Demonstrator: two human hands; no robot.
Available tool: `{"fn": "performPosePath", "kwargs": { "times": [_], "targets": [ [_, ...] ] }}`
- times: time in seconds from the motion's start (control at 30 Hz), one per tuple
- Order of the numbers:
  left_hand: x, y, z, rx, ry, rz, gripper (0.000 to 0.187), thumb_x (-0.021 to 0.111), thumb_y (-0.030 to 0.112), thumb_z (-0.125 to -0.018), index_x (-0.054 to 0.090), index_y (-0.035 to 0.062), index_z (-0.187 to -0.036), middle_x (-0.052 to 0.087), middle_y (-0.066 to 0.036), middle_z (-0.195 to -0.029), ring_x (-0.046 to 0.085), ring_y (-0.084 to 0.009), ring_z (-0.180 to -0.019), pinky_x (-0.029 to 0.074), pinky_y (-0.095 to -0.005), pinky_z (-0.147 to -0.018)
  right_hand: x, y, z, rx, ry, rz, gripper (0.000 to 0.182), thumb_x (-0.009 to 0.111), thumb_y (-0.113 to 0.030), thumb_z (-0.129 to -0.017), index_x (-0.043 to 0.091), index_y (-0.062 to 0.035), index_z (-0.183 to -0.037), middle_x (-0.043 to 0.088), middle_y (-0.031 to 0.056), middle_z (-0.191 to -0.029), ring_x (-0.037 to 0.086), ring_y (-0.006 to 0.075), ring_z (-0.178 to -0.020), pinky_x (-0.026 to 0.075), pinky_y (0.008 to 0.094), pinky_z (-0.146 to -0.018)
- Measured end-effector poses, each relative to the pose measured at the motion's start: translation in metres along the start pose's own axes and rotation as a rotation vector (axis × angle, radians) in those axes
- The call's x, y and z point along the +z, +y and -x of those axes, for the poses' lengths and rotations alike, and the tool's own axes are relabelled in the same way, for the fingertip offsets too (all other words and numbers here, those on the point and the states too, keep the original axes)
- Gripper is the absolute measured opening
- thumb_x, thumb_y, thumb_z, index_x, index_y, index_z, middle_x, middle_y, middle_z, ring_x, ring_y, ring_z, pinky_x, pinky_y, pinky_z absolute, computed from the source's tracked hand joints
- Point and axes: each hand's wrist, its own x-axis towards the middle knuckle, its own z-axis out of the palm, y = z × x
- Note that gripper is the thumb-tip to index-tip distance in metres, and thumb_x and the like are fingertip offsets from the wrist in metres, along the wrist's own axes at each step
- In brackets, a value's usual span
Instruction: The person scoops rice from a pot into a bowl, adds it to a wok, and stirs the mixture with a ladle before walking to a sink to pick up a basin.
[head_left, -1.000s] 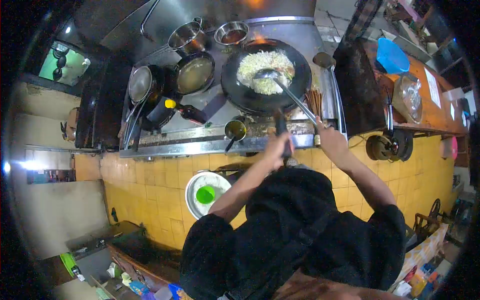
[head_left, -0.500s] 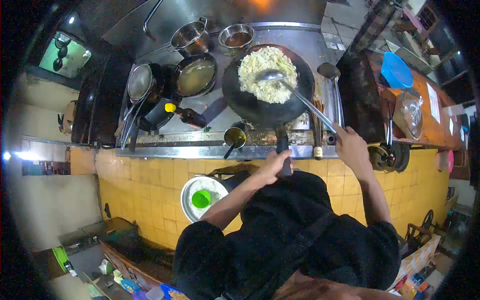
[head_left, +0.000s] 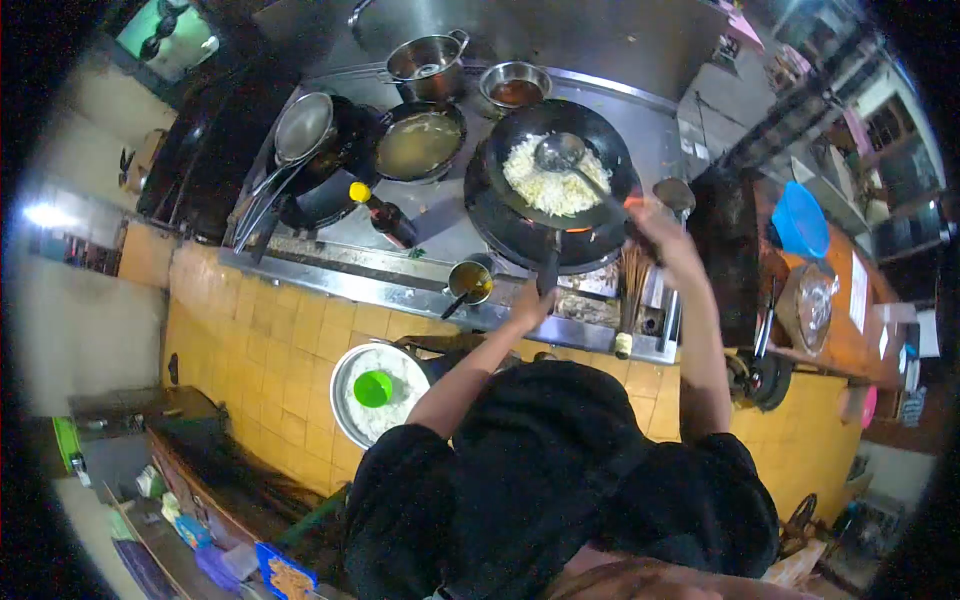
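Note:
My left hand point(head_left: 533, 303) is wrapped round the handle point(head_left: 549, 265) of a black wok point(head_left: 595, 120). The wok is tilted over a dark round burner, and orange flame shows at its near edge. A pale heap of what looks like fried rice point(head_left: 540, 188) fills its middle. Smeared by motion, my right hand point(head_left: 660, 228) grips the shaft of a metal ladle point(head_left: 560, 152), whose bowl overlaps the rice. Below my left hand, a small metal cup point(head_left: 471, 280) with a dark-handled utensil sits at the stove's front edge.
A dark sauce bottle point(head_left: 392, 222) with a yellow cap stands left of the wok. Behind are a pan of cloudy liquid point(head_left: 420, 145), a steel pot point(head_left: 425, 60) and a steel bowl point(head_left: 515, 88). A bamboo brush point(head_left: 630, 290) lies right. Below stands a white rice tub point(head_left: 345, 405).
The wok has tipped, and the rice sits closer together in it. My right hand and the ladle have moved forward. The whole view has turned slightly.

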Motion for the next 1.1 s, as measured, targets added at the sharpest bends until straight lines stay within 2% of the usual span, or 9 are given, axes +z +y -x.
{"fn": "performPosePath", "kwargs": {
  "times": [0.07, 0.13, 0.2, 0.27, 0.47, 0.63, 0.8, 0.87, 1.1],
  "targets": [
    [-0.006, -0.017, 0.016, 0.004, -0.057, -0.133, 0.052, 0.061, 0.042, -0.077, 0.049, -0.0015, -0.104, 0.061, -0.019, -0.083, 0.061, -0.0308, -0.08, 0.045, -0.0416, -0.073, 0.004, -0.057, 0.006, -0.177, -0.226, -0.128, 0.023, 0.049, -0.022, -0.088, 0.057, -0.0042, -0.1, 0.059, 0.004, -0.091, 0.053, 0.0121, -0.082, 0.045, 0.0254, -0.06],
    [-0.008, -0.031, 0.032, 0.093, -0.064, 0.032, 0.054, 0.061, 0.042, -0.077, 0.048, -0.0025, -0.105, 0.061, -0.02, -0.087, 0.061, -0.0304, -0.082, 0.045, -0.0409, -0.073, 0.013, -0.045, -0.034, -0.353, -0.049, 0.309, 0.022, 0.05, -0.02, -0.087, 0.058, -0.0005, -0.093, 0.059, 0.0084, -0.094, 0.052, 0.0125, -0.072, 0.044, 0.0248, -0.058],
    [-0.016, -0.037, 0.042, 0.047, -0.154, 0.125, 0.056, 0.061, 0.042, -0.077, 0.048, -0.0034, -0.106, 0.06, -0.021, -0.092, 0.06, -0.0301, -0.084, 0.046, -0.0402, -0.074, 0.049, -0.039, -0.072, -1.103, 0.026, 0.547, 0.023, 0.05, -0.02, -0.086, 0.057, 0.0015, -0.082, 0.058, 0.0109, -0.083, 0.049, 0.0131, -0.058, 0.04, 0.0245, -0.053],
    [-0.006, -0.058, 0.038, 0.046, -0.219, 0.037, 0.054, 0.062, 0.039, -0.078, 0.047, -0.0039, -0.107, 0.06, -0.02, -0.094, 0.06, -0.0279, -0.087, 0.046, -0.0377, -0.073, 0.062, -0.022, -0.116, -0.985, -0.036, 0.061, 0.025, 0.049, -0.017, -0.085, 0.052, 0.0003, -0.067, 0.053, 0.0091, -0.063, 0.044, 0.0131, -0.049, 0.037, 0.0245, -0.049],
    [-0.004, -0.088, 0.067, 0.148, 0.029, 0.272, 0.043, 0.063, 0.033, -0.079, 0.051, -0.0017, -0.102, 0.061, -0.012, -0.086, 0.057, -0.0154, -0.073, 0.045, -0.029, -0.062, 0.115, -0.106, -0.075, -0.748, 0.103, -0.25, 0.037, 0.043, -0.016, -0.086, 0.037, -0.004, -0.051, 0.04, 0.0031, -0.047, 0.039, 0.011, -0.043, 0.031, 0.0264, -0.043],
    [-0.027, -0.061, 0.082, -0.189, -0.161, 0.479, 0.039, 0.063, 0.031, -0.079, 0.051, 0.0011, -0.101, 0.058, -0.005, -0.073, 0.052, -0.0088, -0.059, 0.042, -0.0242, -0.051, 0.114, -0.08, -0.13, -0.836, 0.081, -0.059, 0.037, 0.044, -0.02, -0.088, 0.04, -0.0064, -0.054, 0.035, 0.0018, -0.043, 0.031, 0.01, -0.036, 0.026, 0.025, -0.036],
    [-0.026, -0.063, 0.09, -0.199, -0.107, 0.639, 0.038, 0.062, 0.028, -0.081, 0.05, 0.0006, -0.104, 0.058, -0.005, -0.074, 0.052, -0.0088, -0.061, 0.042, -0.0241, -0.05, 0.097, -0.036, -0.129, -1.152, 0.155, 0.072, 0.035, 0.043, -0.018, -0.087, 0.041, -0.0039, -0.055, 0.043, 0.0038, -0.047, 0.04, 0.0101, -0.041, 0.031, 0.0233, -0.041],
    [-0.016, -0.069, 0.088, -0.056, -0.098, 0.559, 0.037, 0.062, 0.027, -0.081, 0.049, 0.0004, -0.103, 0.057, -0.005, -0.073, 0.05, -0.0089, -0.06, 0.041, -0.0237, -0.049, 0.108, -0.058, -0.108, -0.91, 0.006, 0.102, 0.033, 0.043, -0.017, -0.088, 0.044, -0.0027, -0.058, 0.044, 0.0034, -0.049, 0.04, 0.0097, -0.044, 0.031, 0.0231, -0.042],
    [0.009, -0.086, 0.092, -0.099, -0.215, 0.586, 0.041, 0.061, 0.028, -0.081, 0.048, -0.0019, -0.106, 0.054, -0.003, -0.067, 0.049, -0.0082, -0.058, 0.04, -0.0243, -0.05, 0.091, -0.028, -0.109, -0.979, -0.053, 0.129, 0.027, 0.045, -0.015, -0.088, 0.044, -0.0016, -0.065, 0.043, 0.0027, -0.053, 0.038, 0.008, -0.046, 0.03, 0.0222, -0.043]
  ]
}}
